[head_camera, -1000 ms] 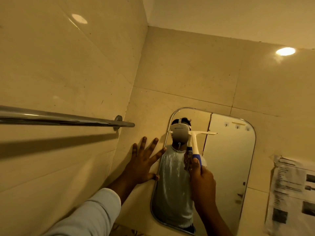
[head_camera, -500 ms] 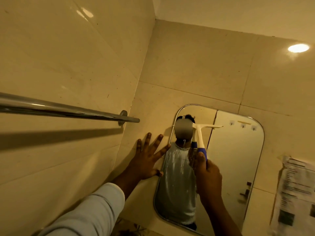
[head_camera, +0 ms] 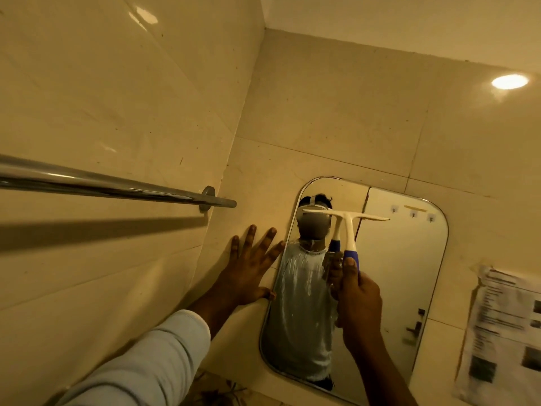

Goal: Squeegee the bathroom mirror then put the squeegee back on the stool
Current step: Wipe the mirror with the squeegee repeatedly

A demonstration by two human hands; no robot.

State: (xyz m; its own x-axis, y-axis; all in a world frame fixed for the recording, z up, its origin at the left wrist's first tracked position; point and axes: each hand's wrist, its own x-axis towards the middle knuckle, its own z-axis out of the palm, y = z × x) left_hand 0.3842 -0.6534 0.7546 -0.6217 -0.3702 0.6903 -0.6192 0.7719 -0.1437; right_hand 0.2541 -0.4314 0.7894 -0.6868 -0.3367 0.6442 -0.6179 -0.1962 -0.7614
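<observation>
A rounded wall mirror [head_camera: 404,273] hangs on the beige tiled wall, with wet streaks down its left half. My right hand [head_camera: 358,303] grips the blue handle of a white squeegee [head_camera: 347,227], whose blade lies level against the upper part of the glass. Flat on the tiles beside the mirror's left edge rests my left hand [head_camera: 248,271], fingers spread and holding nothing. The stool is out of view.
A chrome towel rail [head_camera: 117,186] sticks out from the left wall at hand height. A printed paper sheet [head_camera: 500,335] is stuck to the wall right of the mirror. A ceiling light [head_camera: 509,81] glows at upper right.
The squeegee blade sits slightly higher on the mirror than before. My left hand stays pressed on the wall. The view has tilted a little.
</observation>
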